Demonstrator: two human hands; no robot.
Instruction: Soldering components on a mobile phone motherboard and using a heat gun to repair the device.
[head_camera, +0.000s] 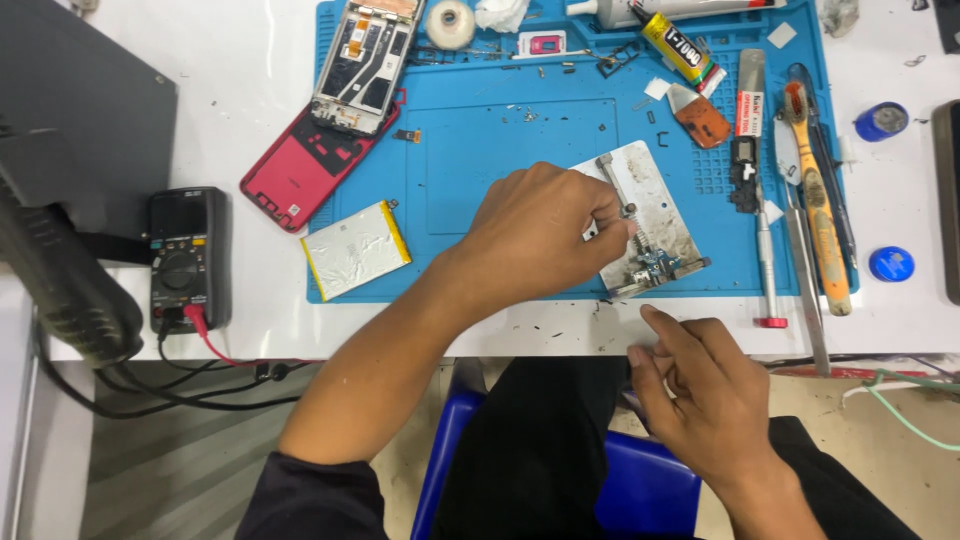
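Metal holding fixture (650, 225): on the blue mat (480, 160), near its front edge. Left hand (535, 235): fingers pinch the fixture's left side. Right hand (705, 385): at the bench (250, 60) edge below the fixture, loosely curled, holding nothing visible. Battery (355, 250): left of the fixture.

A scuffed grey metal clamp plate (650, 215) lies flat, angled, on the blue mat.

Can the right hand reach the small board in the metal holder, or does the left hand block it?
Probably yes. The right hand rests at the table edge just below the metal holder, and the small board lies uncovered; the left hand grips the holder's left side only.
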